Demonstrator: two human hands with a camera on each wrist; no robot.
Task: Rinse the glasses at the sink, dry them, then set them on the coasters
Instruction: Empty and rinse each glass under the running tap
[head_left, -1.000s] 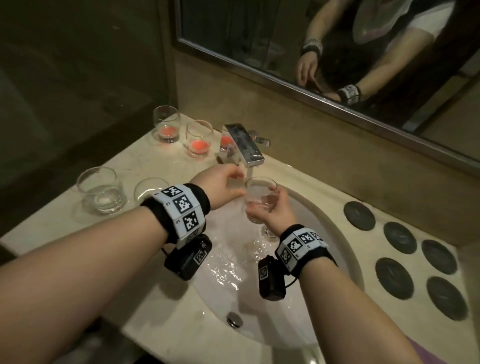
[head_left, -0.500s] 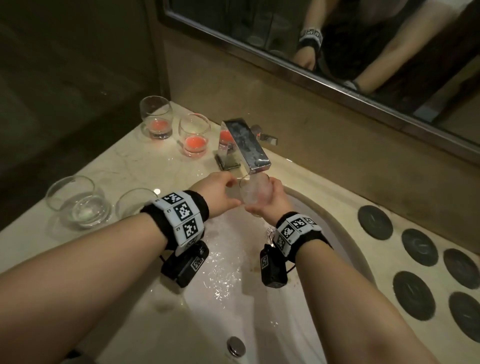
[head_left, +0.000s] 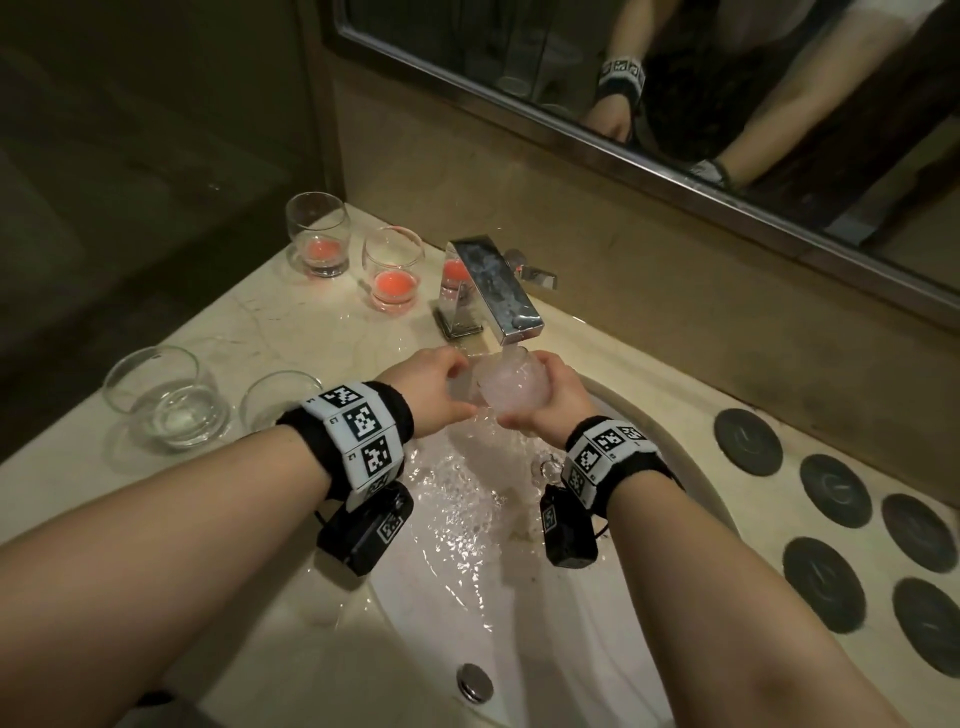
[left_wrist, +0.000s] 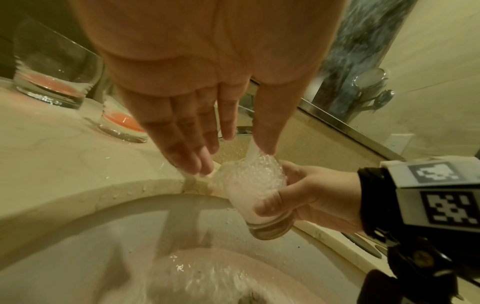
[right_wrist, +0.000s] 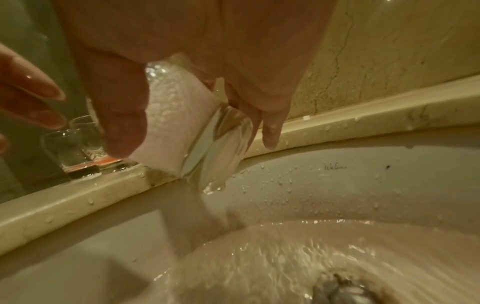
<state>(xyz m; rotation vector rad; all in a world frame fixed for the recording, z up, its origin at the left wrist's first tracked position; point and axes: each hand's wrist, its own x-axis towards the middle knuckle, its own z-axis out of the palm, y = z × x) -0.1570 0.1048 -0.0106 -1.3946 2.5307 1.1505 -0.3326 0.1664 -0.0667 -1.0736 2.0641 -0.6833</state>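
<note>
My right hand (head_left: 550, 397) grips a clear glass (head_left: 506, 384) under the chrome faucet (head_left: 493, 288); water foams white inside it and spills into the sink (head_left: 691, 467). In the left wrist view the glass (left_wrist: 253, 185) tilts, thumb and fingers curled round it. My left hand (head_left: 431, 387) is beside the glass, fingers straight (left_wrist: 192, 158), tips at its rim. The right wrist view shows the glass (right_wrist: 179, 127) between thumb and fingers. Three glasses with pink liquid (head_left: 318, 236) (head_left: 393, 267) (head_left: 456, 273) stand behind the faucet. Several dark round coasters (head_left: 748, 441) lie on the right of the counter.
Two clear glasses (head_left: 166, 397) (head_left: 275, 397) sit on the counter at the left, one holding water. A mirror (head_left: 675, 78) hangs above the back wall. The overflow knob (head_left: 474, 682) is at the sink's near rim. Water runs toward the drain (right_wrist: 340, 288).
The glass rose up under the spout and is now full of foaming water. My left hand stayed beside it. The camera came closer to the basin.
</note>
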